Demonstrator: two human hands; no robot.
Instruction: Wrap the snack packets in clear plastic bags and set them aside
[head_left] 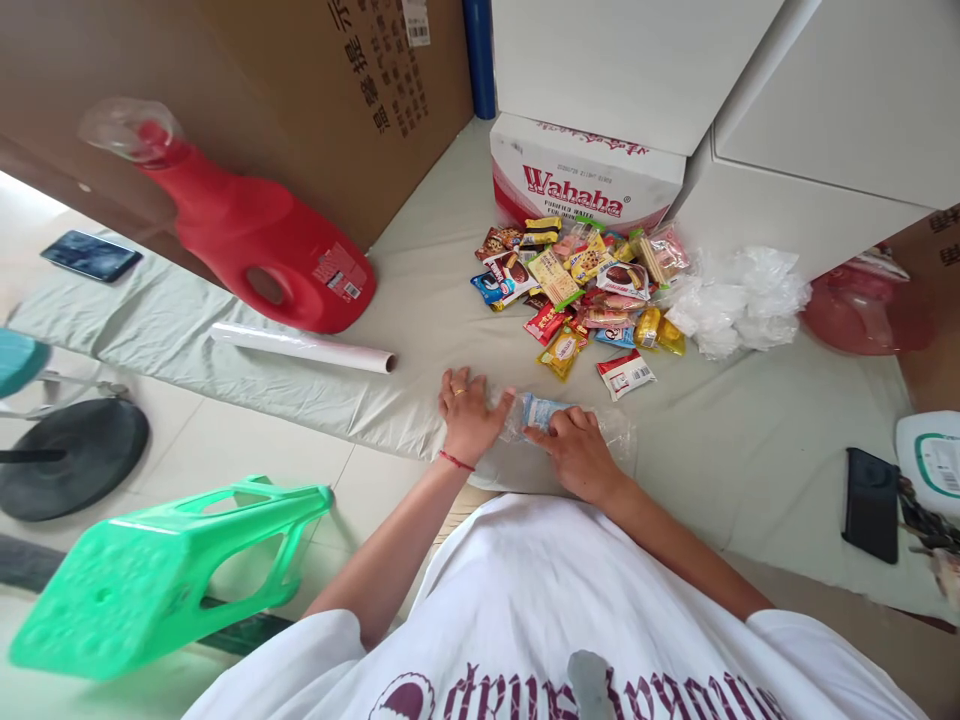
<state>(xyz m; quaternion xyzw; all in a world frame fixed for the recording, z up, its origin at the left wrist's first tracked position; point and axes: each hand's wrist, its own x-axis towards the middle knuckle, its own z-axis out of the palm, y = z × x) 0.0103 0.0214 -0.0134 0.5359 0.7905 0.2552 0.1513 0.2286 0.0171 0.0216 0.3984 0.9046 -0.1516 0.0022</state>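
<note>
My left hand (472,415) lies palm down with fingers spread at the left end of a clear plastic bag (616,430). A light-blue snack packet (541,410) lies flat in or under the clear plastic; which of the two I cannot tell. My right hand (583,455) rests on the packet's right part, fingers bent and pressed together on the plastic, covering some of it. Just beyond the hands is a pile of wrapped snacks (555,278). A red-and-white packet (627,375) sits at its near edge.
A Wahaba-style white and red carton (585,175) stands behind the snacks. Crumpled clear bags (739,300) lie to the right, a black phone case (870,503) farther right. Leftward are a red jug (262,240), a white roll (304,347), a phone (91,256) and a green stool (172,570).
</note>
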